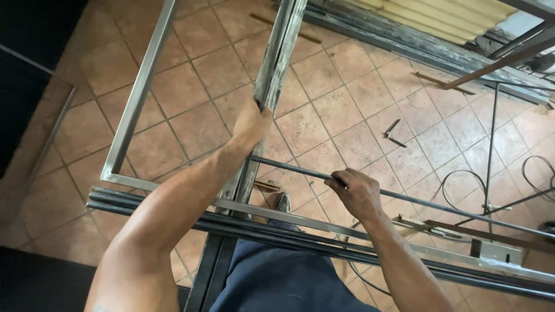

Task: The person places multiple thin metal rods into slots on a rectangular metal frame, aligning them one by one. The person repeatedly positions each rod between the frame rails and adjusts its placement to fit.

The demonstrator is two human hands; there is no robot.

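Two hands (251, 124) (355, 190), two steel bars (272, 69) (439, 205)

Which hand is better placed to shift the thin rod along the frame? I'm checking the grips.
Probably the right hand: it already grips the thin rod. The left hand is clamped on the upright bar.

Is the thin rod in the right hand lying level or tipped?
Tipped: the thin rod slopes down to the right from the right hand.

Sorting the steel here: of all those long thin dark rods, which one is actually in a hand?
The single thin dark round rod pinched by the right hand; the bundled rods lie untouched.
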